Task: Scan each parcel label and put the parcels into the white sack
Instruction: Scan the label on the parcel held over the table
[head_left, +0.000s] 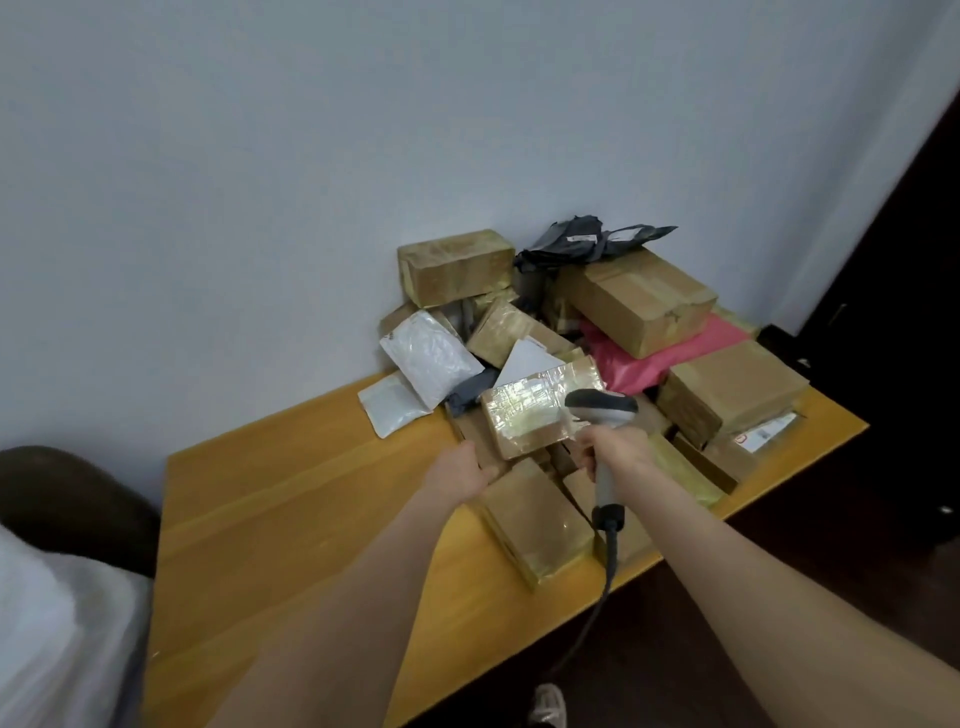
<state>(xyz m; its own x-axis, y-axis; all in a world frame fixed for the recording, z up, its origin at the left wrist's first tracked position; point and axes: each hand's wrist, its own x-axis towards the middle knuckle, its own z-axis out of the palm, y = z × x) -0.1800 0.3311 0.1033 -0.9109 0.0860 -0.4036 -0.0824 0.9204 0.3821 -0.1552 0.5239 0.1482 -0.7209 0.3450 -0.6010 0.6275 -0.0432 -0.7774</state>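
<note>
The taped box (530, 415), at the pile's (639, 306) 6 o'clock, is gripped at its 7 o'clock corner by the left hand (467, 473), the scanner (602, 413) by the right hand (615, 452). It is judged stiff, light and tape-slick, so opposite edges are favoured.

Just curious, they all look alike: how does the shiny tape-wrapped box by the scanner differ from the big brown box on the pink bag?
The shiny tape-wrapped cardboard box is smaller and glossy; the big brown cardboard box is mostly bare card. The shiny one is tipped up, the left hand holding its corner; the big one lies untouched on the pink plastic bag. Both are sealed parcels.
</note>
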